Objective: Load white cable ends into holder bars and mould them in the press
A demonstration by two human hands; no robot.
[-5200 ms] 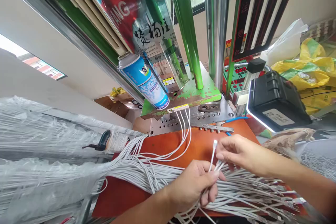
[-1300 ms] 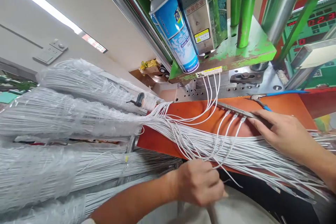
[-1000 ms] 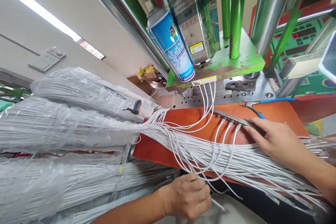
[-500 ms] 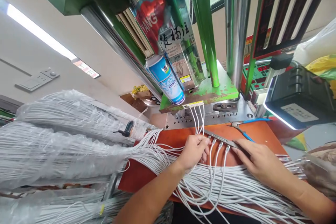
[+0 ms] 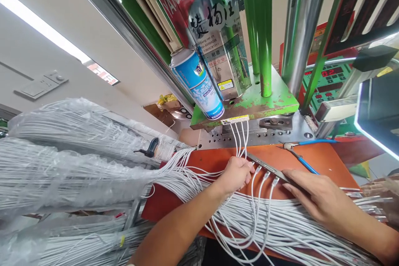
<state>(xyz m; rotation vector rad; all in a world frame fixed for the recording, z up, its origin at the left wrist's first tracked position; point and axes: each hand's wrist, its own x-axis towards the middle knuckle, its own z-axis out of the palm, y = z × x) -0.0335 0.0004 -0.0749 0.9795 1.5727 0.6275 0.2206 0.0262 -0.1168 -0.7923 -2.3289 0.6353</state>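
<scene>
My right hand (image 5: 314,189) grips the right end of a narrow dark metal bar (image 5: 266,167) between thumb and fingers. Several white cables with clear plug ends hang along its near edge, one plug (image 5: 274,180) nearest my right hand. At the bar's left end my left hand (image 5: 237,174) is closed, pinching a white cable; its plug is mostly hidden by the fingers. Beneath both hands lies a thick spread of white cables (image 5: 243,216) over the orange-brown board (image 5: 205,160). Behind my left hand, several white cables (image 5: 239,139) run into the green press.
A blue spray can (image 5: 202,85) stands on the green press plate (image 5: 249,106). Blue-handled cutters (image 5: 307,165) lie at the board's right. Plastic-wrapped cable bundles (image 5: 77,183) fill the left side, and a red-digit control panel (image 5: 327,75) stands behind right.
The view has shifted, bringing the press closer. My hands keep their places on the bar and cable, with the left fingers still at the bar's left end.
</scene>
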